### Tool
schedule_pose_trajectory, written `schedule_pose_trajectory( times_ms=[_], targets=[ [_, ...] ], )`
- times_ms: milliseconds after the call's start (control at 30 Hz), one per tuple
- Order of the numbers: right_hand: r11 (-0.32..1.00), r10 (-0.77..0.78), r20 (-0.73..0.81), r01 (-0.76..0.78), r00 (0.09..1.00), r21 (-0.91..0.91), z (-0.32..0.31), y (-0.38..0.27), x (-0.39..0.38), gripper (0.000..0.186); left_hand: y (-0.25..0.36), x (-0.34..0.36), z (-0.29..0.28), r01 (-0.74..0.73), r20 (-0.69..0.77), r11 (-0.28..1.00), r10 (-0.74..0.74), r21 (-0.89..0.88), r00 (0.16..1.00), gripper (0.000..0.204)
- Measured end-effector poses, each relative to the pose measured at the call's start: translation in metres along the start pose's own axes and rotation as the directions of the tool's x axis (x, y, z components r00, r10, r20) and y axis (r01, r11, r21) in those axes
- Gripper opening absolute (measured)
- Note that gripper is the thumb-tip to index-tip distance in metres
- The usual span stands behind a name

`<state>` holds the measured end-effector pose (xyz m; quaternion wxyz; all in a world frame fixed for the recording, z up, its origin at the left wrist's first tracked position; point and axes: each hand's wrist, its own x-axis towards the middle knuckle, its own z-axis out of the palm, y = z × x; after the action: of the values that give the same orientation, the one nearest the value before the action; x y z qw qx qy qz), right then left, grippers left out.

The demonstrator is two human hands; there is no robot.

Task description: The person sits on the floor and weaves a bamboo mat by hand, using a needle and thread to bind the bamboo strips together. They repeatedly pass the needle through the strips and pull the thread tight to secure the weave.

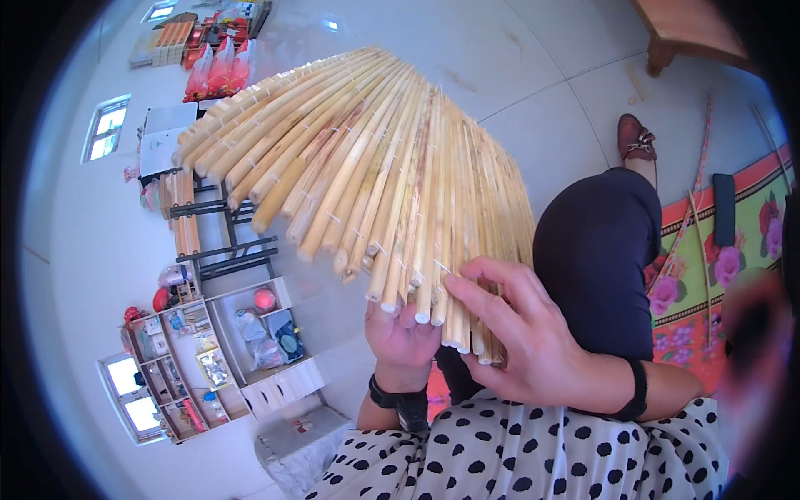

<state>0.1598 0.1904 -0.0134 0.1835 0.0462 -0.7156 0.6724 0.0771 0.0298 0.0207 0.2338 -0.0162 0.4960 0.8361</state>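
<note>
A large mat [379, 167] of straw-coloured round reed stalks, laid side by side and tied with short white stitches, is held up in front of the seated person. It spreads like a fan, arching away above the grey tiled floor [533, 62], with the cut stalk ends along its near edge at uneven lengths.

The left hand [402, 337], with a black watch [412, 410] on its wrist, is under this near edge. Its fingers are partly hidden by the stalks, so how far its grip is closed cannot be told.

The right hand [525, 337], with a black band [638, 390] at its wrist, has its grip closed on the stalks at the edge, bent fingertips resting on top and the thumb beside the cut ends.

Below are a white garment with black polka dots [533, 454] and a bent leg in dark trousers [596, 258]. To the right, a flat black rectangular object [724, 208] and a thin tan stick [699, 258] lie on a green and red flowered cloth [671, 283].
</note>
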Motion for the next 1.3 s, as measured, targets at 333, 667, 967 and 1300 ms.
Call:
schedule_pose_trajectory(
  times_ms=[333,667,967,1300],
  targets=[
    [0.994,-0.009,-0.07,0.001,0.997,-0.107,0.007,0.005,-0.004,0.075,0.004,0.02,-0.001,-0.219,0.235,0.957,0.172,0.192,0.957,0.025],
    [0.91,-0.007,-0.262,-0.103,0.965,-0.401,0.019,-0.008,-0.007,0.061,0.049,-0.018,-0.026,-0.525,0.363,0.532,0.383,0.664,0.849,0.023],
    [0.935,0.108,-0.378,-0.223,0.92,-0.275,0.002,-0.013,0.003,0.046,0.058,-0.034,-0.032,-0.702,0.442,0.427,0.561,0.57,0.7,0.018],
    [0.902,0.254,-0.31,-0.34,0.916,-0.266,0.003,-0.047,-0.016,0.038,0.023,-0.014,-0.009,-0.77,0.609,0.253,0.49,0.586,0.624,0.01]
  ],
)
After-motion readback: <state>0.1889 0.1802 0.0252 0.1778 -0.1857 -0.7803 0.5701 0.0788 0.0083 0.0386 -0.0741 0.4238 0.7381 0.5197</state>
